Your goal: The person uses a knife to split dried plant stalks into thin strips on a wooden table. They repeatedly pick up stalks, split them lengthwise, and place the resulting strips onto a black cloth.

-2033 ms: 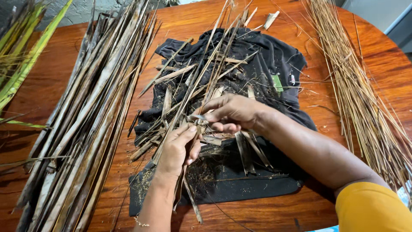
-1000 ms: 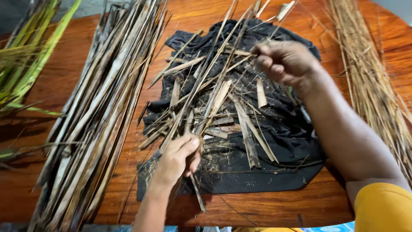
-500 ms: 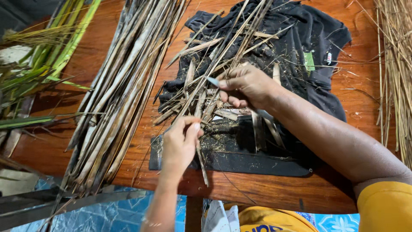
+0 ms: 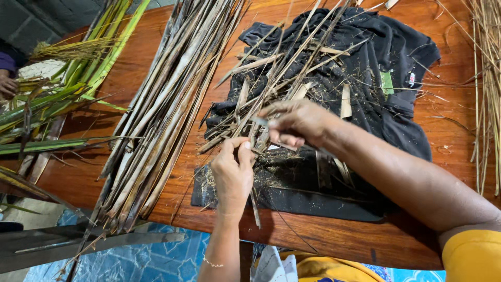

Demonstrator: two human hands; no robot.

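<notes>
My left hand point(image 4: 233, 172) pinches the near end of a bundle of dried leaf strips point(image 4: 271, 83) that fans out across a black cloth point(image 4: 365, 62) on the wooden table point(image 4: 334, 243). My right hand point(image 4: 295, 122) sits just beyond it, fingers closed around a small thin blade-like tool point(image 4: 259, 121) pressed against the same strips. Short cut pieces and fibre dust lie on the cloth around both hands. My right forearm crosses the cloth's near right corner.
A long pile of dried brown leaves point(image 4: 167, 109) lies left of the cloth. Green fresh leaves point(image 4: 68, 83) lie at the far left, near another person's hand point(image 4: 7, 86). Thin pale sticks point(image 4: 485, 78) lie along the right edge. Blue tiled floor point(image 4: 151, 261) shows below the table.
My right hand came back from the far side of the cloth to the strips beside my left hand. The view has shifted left and toward the table's near edge.
</notes>
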